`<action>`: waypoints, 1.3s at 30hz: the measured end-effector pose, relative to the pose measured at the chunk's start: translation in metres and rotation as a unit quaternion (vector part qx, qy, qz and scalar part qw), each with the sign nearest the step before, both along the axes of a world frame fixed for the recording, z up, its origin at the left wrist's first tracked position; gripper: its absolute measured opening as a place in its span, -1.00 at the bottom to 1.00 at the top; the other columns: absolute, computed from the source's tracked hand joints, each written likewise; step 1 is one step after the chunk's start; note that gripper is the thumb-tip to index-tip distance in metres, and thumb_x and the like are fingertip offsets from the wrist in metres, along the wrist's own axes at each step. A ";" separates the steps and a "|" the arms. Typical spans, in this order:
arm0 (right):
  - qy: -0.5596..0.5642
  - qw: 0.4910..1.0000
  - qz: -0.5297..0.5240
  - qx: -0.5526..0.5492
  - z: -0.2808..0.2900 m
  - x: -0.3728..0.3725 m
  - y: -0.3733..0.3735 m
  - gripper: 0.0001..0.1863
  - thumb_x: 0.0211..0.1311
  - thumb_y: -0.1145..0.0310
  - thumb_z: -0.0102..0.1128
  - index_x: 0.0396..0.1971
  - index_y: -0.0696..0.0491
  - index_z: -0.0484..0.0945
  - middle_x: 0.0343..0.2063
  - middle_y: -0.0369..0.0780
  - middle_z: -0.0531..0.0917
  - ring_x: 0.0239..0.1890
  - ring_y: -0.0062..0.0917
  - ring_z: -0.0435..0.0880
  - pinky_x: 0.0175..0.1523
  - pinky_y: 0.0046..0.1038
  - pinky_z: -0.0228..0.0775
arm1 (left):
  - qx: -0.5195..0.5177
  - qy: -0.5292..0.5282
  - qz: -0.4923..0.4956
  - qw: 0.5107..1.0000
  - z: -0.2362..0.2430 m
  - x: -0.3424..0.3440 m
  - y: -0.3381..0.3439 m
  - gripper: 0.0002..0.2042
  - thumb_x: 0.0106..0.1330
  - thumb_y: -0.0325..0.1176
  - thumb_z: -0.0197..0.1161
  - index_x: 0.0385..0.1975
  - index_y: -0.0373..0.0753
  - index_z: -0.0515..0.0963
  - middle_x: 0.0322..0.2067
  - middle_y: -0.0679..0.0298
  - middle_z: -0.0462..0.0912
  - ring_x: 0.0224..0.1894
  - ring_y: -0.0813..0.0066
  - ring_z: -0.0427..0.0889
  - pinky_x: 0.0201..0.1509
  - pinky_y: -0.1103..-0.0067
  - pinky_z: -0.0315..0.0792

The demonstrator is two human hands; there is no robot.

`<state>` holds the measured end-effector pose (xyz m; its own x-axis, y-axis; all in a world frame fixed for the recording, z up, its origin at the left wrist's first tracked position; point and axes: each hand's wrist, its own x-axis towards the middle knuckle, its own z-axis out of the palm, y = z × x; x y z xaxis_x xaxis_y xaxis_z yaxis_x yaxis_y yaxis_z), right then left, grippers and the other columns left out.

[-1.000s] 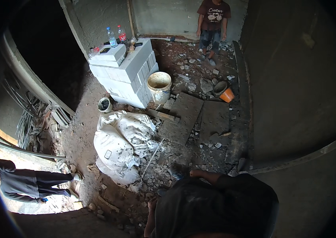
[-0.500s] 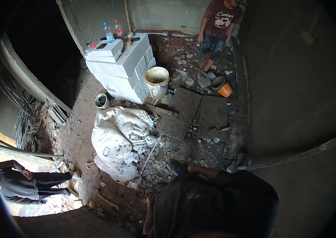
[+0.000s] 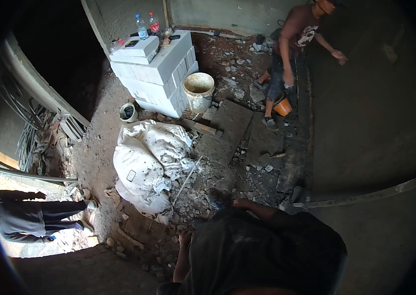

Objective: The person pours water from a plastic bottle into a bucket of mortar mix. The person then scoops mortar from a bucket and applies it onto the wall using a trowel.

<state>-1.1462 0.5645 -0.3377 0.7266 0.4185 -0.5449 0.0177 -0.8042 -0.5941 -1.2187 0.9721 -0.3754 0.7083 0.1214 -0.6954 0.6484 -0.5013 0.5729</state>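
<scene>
Left hand (image 3: 185,238), right hand (image 3: 241,202) (both low), rubble (image 3: 199,191)

We see white sheeting (image 3: 139,157) flecked with dark spots, bright white blocks (image 3: 154,73), an orange bucket (image 3: 282,106) and a cream bucket (image 3: 199,102) with brownish stains. Our shirt (image 3: 262,246) looks black, perhaps dark grey in this dim light; the rubble (image 3: 195,196) is mottled grey-brown.

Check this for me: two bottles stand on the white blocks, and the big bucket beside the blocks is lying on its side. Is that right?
Not quite: the big bucket isn't lying on its side. The head view shows it upright, open top facing up, beside the white blocks, and the two bottles do stand on those blocks.
</scene>
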 end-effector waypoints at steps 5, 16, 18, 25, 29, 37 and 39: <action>0.008 1.000 -0.007 0.005 0.004 -0.004 -0.001 -0.60 0.02 0.07 0.12 -0.49 0.16 0.64 -0.45 0.02 0.64 -0.31 -0.10 0.64 -0.23 -0.17 0.43 | -0.039 0.002 0.015 0.999 0.024 0.001 -0.004 -0.59 0.05 -0.23 0.24 -0.09 -0.26 0.60 -0.14 0.10 0.66 -0.09 0.31 0.63 -0.01 0.45 0.47; -0.007 0.999 -0.036 0.013 0.000 -0.005 0.001 -0.58 -0.01 0.05 0.12 -0.46 0.15 0.65 -0.43 0.03 0.64 -0.31 -0.10 0.64 -0.19 -0.15 0.44 | -0.017 -0.058 -0.018 0.998 -0.036 -0.013 0.010 -0.62 0.02 -0.17 0.29 -0.14 -0.13 0.63 -0.16 0.18 0.67 -0.10 0.37 0.63 -0.02 0.47 0.47; -0.017 0.998 -0.059 0.010 -0.011 -0.009 -0.003 -0.58 -0.02 0.05 0.12 -0.46 0.15 0.65 -0.44 0.03 0.64 -0.31 -0.10 0.65 -0.18 -0.14 0.44 | -0.017 -0.052 -0.023 0.998 -0.044 -0.011 0.007 -0.64 0.02 -0.16 0.29 -0.16 -0.11 0.64 -0.17 0.20 0.67 -0.11 0.36 0.63 -0.03 0.46 0.47; 0.006 1.000 0.025 0.017 -0.050 -0.017 -0.009 -0.54 0.15 -0.04 0.05 -0.40 0.10 0.63 -0.45 -0.07 0.64 -0.34 -0.23 0.65 -0.21 -0.20 0.41 | -0.002 -0.124 -0.102 0.987 -0.024 -0.027 0.006 -0.70 0.02 -0.15 0.29 -0.23 -0.04 0.66 -0.20 0.23 0.67 -0.13 0.32 0.63 -0.06 0.43 0.47; -0.002 0.998 -0.053 0.031 -0.136 -0.019 -0.033 -0.52 0.12 -0.05 0.08 -0.43 0.14 0.61 -0.43 0.00 0.63 -0.32 -0.17 0.64 -0.23 -0.24 0.41 | 0.022 -0.110 -0.003 0.994 -0.008 -0.026 0.007 -0.71 0.03 -0.18 0.22 -0.24 -0.07 0.63 -0.24 0.14 0.65 -0.15 0.20 0.63 -0.11 0.36 0.49; 0.104 0.961 0.258 -0.016 -0.053 0.084 -0.031 -0.63 0.09 0.10 0.17 -0.34 0.14 0.62 -0.40 -0.07 0.66 -0.28 -0.28 0.66 -0.18 -0.32 0.44 | 0.039 -0.029 0.355 0.934 0.074 -0.069 -0.023 -0.67 0.11 -0.22 0.10 -0.14 -0.10 0.61 -0.12 0.13 0.62 -0.06 0.12 0.59 0.03 0.37 0.46; 0.065 0.920 0.385 -0.025 -0.036 0.122 0.005 -0.65 0.09 0.12 0.18 -0.34 0.14 0.62 -0.41 -0.08 0.67 -0.28 -0.30 0.67 -0.18 -0.32 0.45 | 0.070 -0.024 0.437 0.896 0.065 -0.126 -0.048 -0.67 0.10 -0.22 0.09 -0.15 -0.11 0.61 -0.11 0.13 0.62 -0.04 0.11 0.57 0.04 0.36 0.45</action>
<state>-1.0244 0.5692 -0.3737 0.1517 0.7540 -0.6392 0.5250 -0.6094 -0.5942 -1.3443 0.9241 -0.3104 0.3289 0.7284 -0.6011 0.8050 0.1166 0.5817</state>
